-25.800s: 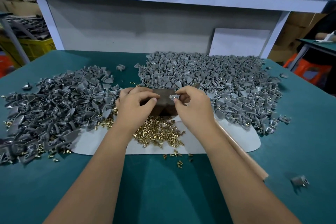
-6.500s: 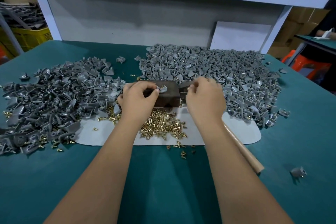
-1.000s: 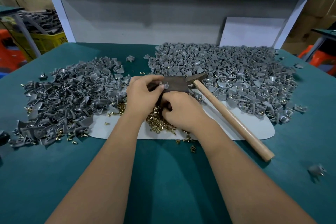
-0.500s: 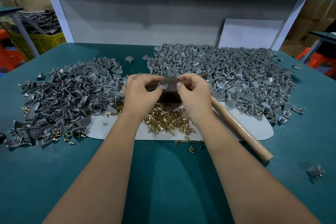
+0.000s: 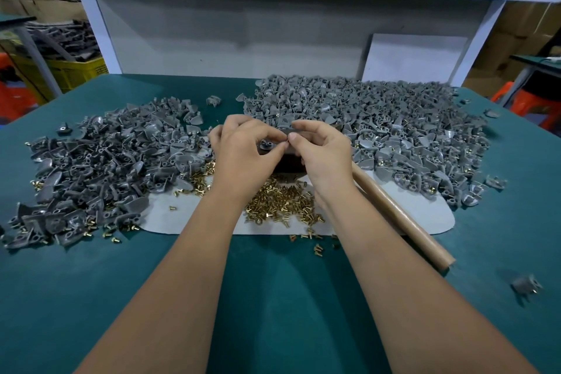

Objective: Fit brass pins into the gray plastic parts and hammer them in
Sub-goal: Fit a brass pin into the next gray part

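Head view shows both hands meeting at centre frame over a dark block (image 5: 288,162). I see my left hand (image 5: 243,155) pinching one gray plastic part (image 5: 268,143) on the block's top, thumb and forefinger curled round it. My right hand (image 5: 324,152) has thumb and forefinger pressed together at the part's right edge; they appear to pinch a brass pin, but it is too small for me to confirm.

A heap of loose brass pins (image 5: 282,200) lies just below the block on a pale mat (image 5: 425,212). The hammer lies idle, its wooden handle (image 5: 400,218) running toward lower right, partly under the right forearm.

Progress: one large pile of gray parts (image 5: 379,130) fills the upper right, many showing brass; I judge these finished. A second pile (image 5: 100,167) at left shows few pins seated; I judge it the remaining stock. On that reading the work is perhaps past half. The present part is at the fitting step; hammering is not yet done.

All rests on the green surface (image 5: 273,297).
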Demonstrator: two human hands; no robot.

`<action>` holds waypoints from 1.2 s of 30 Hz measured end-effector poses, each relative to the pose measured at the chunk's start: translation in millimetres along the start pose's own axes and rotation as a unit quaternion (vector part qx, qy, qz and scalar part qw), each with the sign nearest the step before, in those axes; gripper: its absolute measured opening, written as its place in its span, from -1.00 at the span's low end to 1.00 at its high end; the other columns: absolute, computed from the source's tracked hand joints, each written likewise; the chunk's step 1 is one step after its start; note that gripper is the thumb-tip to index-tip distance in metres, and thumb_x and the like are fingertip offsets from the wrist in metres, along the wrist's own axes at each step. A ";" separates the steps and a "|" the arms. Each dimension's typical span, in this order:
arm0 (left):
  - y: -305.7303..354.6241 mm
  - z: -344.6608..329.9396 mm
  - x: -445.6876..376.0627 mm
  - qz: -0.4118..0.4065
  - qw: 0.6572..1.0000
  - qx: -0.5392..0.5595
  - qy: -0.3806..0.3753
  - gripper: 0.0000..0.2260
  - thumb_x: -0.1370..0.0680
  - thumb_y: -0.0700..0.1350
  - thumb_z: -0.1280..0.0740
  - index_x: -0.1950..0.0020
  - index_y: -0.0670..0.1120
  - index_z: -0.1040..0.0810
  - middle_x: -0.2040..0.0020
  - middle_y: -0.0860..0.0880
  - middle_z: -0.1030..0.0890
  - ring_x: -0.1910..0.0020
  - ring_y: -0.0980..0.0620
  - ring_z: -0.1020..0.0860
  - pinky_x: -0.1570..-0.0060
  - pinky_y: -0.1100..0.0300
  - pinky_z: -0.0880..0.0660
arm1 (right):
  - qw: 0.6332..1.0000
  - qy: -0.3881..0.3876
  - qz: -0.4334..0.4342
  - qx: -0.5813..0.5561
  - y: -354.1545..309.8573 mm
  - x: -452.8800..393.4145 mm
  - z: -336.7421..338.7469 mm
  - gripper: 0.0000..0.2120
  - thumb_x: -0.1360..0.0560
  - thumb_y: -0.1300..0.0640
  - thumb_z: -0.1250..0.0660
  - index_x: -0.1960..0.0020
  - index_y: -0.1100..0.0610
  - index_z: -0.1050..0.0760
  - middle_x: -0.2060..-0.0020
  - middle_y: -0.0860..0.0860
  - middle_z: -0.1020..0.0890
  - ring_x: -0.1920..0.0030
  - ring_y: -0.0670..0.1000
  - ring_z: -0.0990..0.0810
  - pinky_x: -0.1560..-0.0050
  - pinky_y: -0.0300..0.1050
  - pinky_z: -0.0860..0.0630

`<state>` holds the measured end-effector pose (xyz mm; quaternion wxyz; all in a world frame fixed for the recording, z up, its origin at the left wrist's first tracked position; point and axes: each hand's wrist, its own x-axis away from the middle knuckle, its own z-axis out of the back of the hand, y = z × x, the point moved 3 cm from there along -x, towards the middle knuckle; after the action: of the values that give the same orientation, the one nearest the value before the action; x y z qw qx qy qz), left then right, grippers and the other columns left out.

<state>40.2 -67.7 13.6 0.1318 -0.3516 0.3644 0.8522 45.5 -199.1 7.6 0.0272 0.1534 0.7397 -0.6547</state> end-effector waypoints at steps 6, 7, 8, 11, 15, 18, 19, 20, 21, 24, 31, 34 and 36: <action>-3.4 -2.5 -0.3 0.039 0.998 0.048 -0.013 -0.95 -0.52 -0.09 -0.43 0.05 -0.01 -0.69 0.21 0.30 -0.49 -0.11 0.13 -0.34 -0.25 -0.20 -0.33 | 0.999 -0.017 -0.012 0.038 -2.2 1.1 0.6 -0.84 -0.50 0.37 -0.34 0.01 0.18 -0.62 0.23 0.03 -0.67 0.31 -0.19 -0.63 0.36 -0.38 -0.47; -3.8 -3.0 -0.6 0.049 0.997 0.059 -0.014 -0.94 -0.53 -0.10 -0.42 0.05 -0.02 -0.69 0.21 0.31 -0.47 -0.12 0.13 -0.33 -0.25 -0.20 -0.35 | 0.998 -0.024 -0.009 0.049 -2.2 1.3 0.5 -0.85 -0.50 0.36 -0.34 0.03 0.15 -0.62 0.24 0.02 -0.67 0.31 -0.20 -0.62 0.35 -0.36 -0.48; -3.9 -3.5 -0.9 0.056 0.996 0.067 -0.014 -0.93 -0.53 -0.11 -0.42 0.04 -0.03 -0.69 0.20 0.32 -0.46 -0.13 0.13 -0.33 -0.25 -0.20 -0.36 | 0.998 -0.030 -0.006 0.053 -2.5 1.6 0.5 -0.84 -0.50 0.35 -0.35 0.06 0.13 -0.62 0.27 0.00 -0.67 0.32 -0.21 -0.60 0.35 -0.35 -0.49; -2.4 -4.6 -0.2 0.067 0.994 0.083 -0.015 -0.92 -0.54 -0.12 -0.41 0.02 -0.05 -0.69 0.17 0.32 -0.44 -0.18 0.08 -0.36 -0.25 -0.19 -0.39 | 0.998 -0.035 -0.002 0.054 -2.8 1.4 1.4 -0.86 -0.49 0.34 -0.38 0.10 0.12 -0.62 0.28 0.03 -0.67 0.31 -0.17 -0.60 0.33 -0.31 -0.51; -2.8 -4.3 -1.1 0.067 0.993 0.093 -0.029 -0.90 -0.54 -0.13 -0.40 -0.01 -0.06 -0.70 0.16 0.30 -0.48 -0.23 -0.01 -0.39 -0.24 -0.19 -0.40 | 0.996 -0.022 0.003 0.086 -0.6 -2.5 3.6 -0.85 -0.49 0.31 -0.38 0.14 0.08 -0.60 0.26 0.04 -0.67 0.29 -0.14 -0.59 0.30 -0.29 -0.52; -13.6 1.0 -3.8 0.102 0.991 0.080 -0.019 -0.84 -0.58 -0.12 -0.34 -0.10 0.01 -0.68 0.08 0.23 -0.53 -0.24 0.01 -0.39 -0.29 -0.15 -0.35 | 0.987 0.007 0.026 0.160 0.8 -6.9 4.6 -0.82 -0.51 0.25 -0.36 0.17 -0.01 -0.57 0.24 -0.09 -0.64 0.29 -0.22 -0.56 0.26 -0.31 -0.50; -18.4 2.9 -4.2 0.123 0.989 0.081 -0.014 -0.82 -0.59 -0.12 -0.32 -0.13 0.03 -0.67 0.06 0.23 -0.52 -0.26 0.01 -0.37 -0.32 -0.14 -0.33 | 0.980 0.021 0.043 0.194 0.2 -7.8 4.8 -0.81 -0.51 0.22 -0.36 0.18 -0.05 -0.56 0.24 -0.15 -0.62 0.25 -0.25 -0.56 0.24 -0.38 -0.47; -22.7 3.7 -3.8 0.141 0.986 0.084 -0.015 -0.80 -0.59 -0.11 -0.31 -0.16 0.04 -0.65 0.04 0.26 -0.49 -0.29 0.02 -0.35 -0.35 -0.14 -0.30 | 0.973 0.031 0.057 0.221 -0.8 -8.2 4.6 -0.81 -0.51 0.20 -0.37 0.20 -0.07 -0.55 0.25 -0.20 -0.60 0.21 -0.28 -0.55 0.25 -0.45 -0.43; -25.5 3.6 -3.2 0.155 0.984 0.082 -0.025 -0.79 -0.58 -0.10 -0.32 -0.18 0.05 -0.64 0.04 0.29 -0.46 -0.31 0.02 -0.32 -0.37 -0.14 -0.27 | 0.969 0.035 0.065 0.236 -1.2 -8.5 4.1 -0.81 -0.50 0.19 -0.38 0.21 -0.07 -0.56 0.26 -0.22 -0.59 0.19 -0.29 -0.54 0.25 -0.46 -0.42; -26.1 -1.0 -0.3 0.154 0.985 0.038 -0.064 -0.82 -0.55 -0.04 -0.37 -0.13 0.07 -0.66 -0.05 0.19 -0.54 -0.31 0.01 -0.28 -0.38 -0.12 -0.21 | 0.966 0.025 0.071 0.246 0.7 -9.1 3.3 -0.81 -0.46 0.23 -0.41 0.20 -0.06 -0.56 0.25 -0.17 -0.62 0.18 -0.19 -0.58 0.16 -0.30 -0.51; -25.8 -8.8 -0.4 0.148 0.986 0.034 -0.069 -0.88 -0.55 -0.07 -0.38 -0.05 0.07 -0.68 -0.13 0.09 -0.61 -0.26 -0.05 -0.33 -0.32 -0.11 -0.28 | 0.972 -0.002 0.090 0.218 -2.7 -11.3 -7.5 -0.66 -0.43 0.32 -0.42 -0.02 -0.08 -0.47 0.28 -0.11 -0.65 0.17 -0.20 -0.61 0.11 -0.33 -0.49; -27.4 -9.7 -1.2 0.151 0.984 0.051 -0.074 -0.86 -0.56 -0.09 -0.36 -0.06 0.05 -0.69 -0.10 0.10 -0.61 -0.25 -0.05 -0.34 -0.31 -0.10 -0.30 | 0.966 -0.018 0.097 0.241 -1.1 -12.7 -14.9 -0.64 -0.44 0.32 -0.39 -0.10 -0.06 -0.48 0.26 -0.12 -0.64 0.13 -0.15 -0.61 0.06 -0.18 -0.53; -28.0 -10.1 -1.5 0.152 0.983 0.063 -0.079 -0.86 -0.55 -0.09 -0.37 -0.05 0.05 -0.69 -0.08 0.09 -0.61 -0.25 -0.07 -0.38 -0.31 -0.11 -0.32 | 0.958 -0.026 0.101 0.268 0.6 -12.9 -18.9 -0.62 -0.45 0.32 -0.38 -0.16 -0.04 -0.48 0.23 -0.12 -0.63 0.11 -0.11 -0.60 -0.01 0.00 -0.56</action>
<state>59.8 -55.2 -5.1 0.0508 -0.2149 0.4552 0.8626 60.9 -183.0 12.9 0.0699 0.2121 0.5164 -0.8267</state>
